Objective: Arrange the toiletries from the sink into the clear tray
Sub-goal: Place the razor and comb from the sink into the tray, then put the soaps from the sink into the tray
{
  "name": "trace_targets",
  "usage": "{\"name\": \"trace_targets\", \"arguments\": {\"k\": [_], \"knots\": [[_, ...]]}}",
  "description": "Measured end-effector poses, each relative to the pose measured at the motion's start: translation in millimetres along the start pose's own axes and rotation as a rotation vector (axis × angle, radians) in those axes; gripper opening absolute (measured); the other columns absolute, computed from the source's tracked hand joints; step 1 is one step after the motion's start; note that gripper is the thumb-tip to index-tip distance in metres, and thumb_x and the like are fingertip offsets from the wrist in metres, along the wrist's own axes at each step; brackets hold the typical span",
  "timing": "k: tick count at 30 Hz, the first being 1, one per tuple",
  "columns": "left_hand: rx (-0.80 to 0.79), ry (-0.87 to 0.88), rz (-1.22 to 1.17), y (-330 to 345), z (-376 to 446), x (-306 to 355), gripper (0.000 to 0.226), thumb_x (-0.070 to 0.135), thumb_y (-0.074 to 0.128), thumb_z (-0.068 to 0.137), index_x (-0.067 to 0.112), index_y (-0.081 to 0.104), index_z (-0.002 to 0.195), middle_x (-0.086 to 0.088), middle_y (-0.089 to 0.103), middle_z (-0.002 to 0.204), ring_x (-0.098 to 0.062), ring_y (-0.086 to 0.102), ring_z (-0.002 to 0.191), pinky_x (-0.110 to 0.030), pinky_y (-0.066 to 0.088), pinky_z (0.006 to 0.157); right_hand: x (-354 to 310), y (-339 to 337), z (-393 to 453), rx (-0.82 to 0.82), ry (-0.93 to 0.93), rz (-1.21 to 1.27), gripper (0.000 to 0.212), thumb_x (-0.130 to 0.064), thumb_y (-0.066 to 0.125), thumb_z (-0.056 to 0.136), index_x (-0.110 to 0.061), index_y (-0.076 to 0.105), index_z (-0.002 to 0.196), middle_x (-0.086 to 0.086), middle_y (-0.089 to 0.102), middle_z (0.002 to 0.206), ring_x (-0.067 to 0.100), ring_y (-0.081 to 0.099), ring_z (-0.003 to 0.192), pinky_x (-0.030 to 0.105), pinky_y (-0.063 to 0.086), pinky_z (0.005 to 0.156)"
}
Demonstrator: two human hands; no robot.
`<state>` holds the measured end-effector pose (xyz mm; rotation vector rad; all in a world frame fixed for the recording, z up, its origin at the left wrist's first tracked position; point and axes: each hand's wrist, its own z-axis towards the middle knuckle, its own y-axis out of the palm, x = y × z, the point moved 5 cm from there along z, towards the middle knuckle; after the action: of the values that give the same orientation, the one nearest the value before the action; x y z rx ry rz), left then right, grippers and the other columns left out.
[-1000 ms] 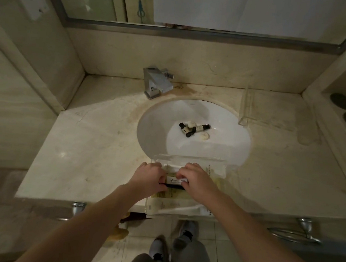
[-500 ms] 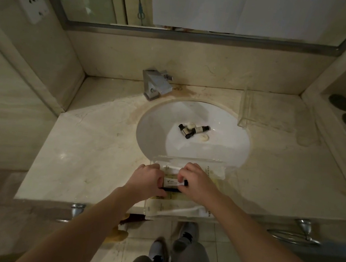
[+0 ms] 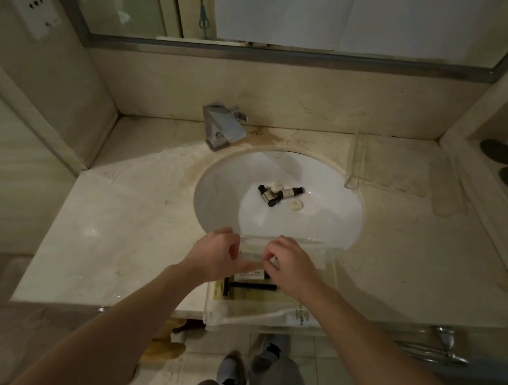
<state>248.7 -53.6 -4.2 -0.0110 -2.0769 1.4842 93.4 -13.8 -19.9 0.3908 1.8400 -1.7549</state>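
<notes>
sink: two small bottles and a round soap lie mid-basin, far of the tray | clear tray: near counter edge, holds a black razor | left hand, right hand: fingers curled over the tray, grasp unclear | step: settling placed items | next: reach far for the bottles

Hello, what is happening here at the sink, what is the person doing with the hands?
A person is tidying small toiletries into a clear tray that sits on the counter's front edge. Both hands are over the tray: the left hand and the right hand have curled fingers, seemingly adjusting a small item, though what they pinch is unclear. A black razor and a white toothbrush packet already lie in the tray. Two small bottles and a round soap still wait in the sink basin.
</notes>
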Motion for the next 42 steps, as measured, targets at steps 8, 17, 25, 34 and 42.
{"name": "trace_targets", "arguments": {"k": [8,17,25,34,42], "knots": [[0.125,-0.071,-0.125,-13,50,10,0.025,0.038,0.062,0.086,0.020,0.053,0.072,0.003,0.052,0.084,-0.017,0.054,0.075,-0.026,0.039,0.068,39,-24,18,0.095,0.225,0.104,0.007,-0.016,0.055,0.090,-0.017,0.059,0.084,-0.004,0.058,0.086,0.010,0.052,0.080,0.023,0.045,0.071],[0.059,-0.257,-0.255,11,142,19,0.012,0.023,0.063,0.084,0.018,0.056,0.076,-0.006,0.063,0.094,-0.024,0.057,0.089,-0.026,0.038,0.075,117,-44,63,0.139,0.504,0.193,0.003,-0.015,0.059,0.087,-0.016,0.062,0.085,0.002,0.063,0.089,0.018,0.059,0.078,0.029,0.048,0.071],[0.017,-0.490,-0.344,56,219,9,0.005,0.020,0.060,0.084,0.018,0.055,0.086,-0.006,0.062,0.095,-0.023,0.053,0.083,-0.028,0.039,0.069,189,-17,100,-0.043,0.635,0.228,0.012,-0.016,0.061,0.086,-0.014,0.063,0.097,0.007,0.063,0.102,0.023,0.061,0.091,0.030,0.049,0.079],[0.086,-0.537,-0.283,85,285,-11,0.028,0.014,0.052,0.090,0.008,0.058,0.117,-0.011,0.048,0.124,-0.031,0.056,0.108,-0.035,0.047,0.090,227,21,146,-0.163,0.561,0.184,0.043,-0.017,0.062,0.087,-0.018,0.051,0.128,0.011,0.044,0.132,0.029,0.050,0.119,0.037,0.046,0.097],[-0.014,-0.281,0.046,101,332,-20,0.037,0.022,0.052,0.090,0.026,0.053,0.127,-0.003,0.055,0.128,-0.023,0.060,0.103,-0.028,0.049,0.078,230,47,174,-0.154,0.221,-0.178,0.035,-0.018,0.067,0.082,-0.022,0.060,0.117,0.000,0.051,0.131,0.027,0.052,0.109,0.036,0.052,0.082]]}}
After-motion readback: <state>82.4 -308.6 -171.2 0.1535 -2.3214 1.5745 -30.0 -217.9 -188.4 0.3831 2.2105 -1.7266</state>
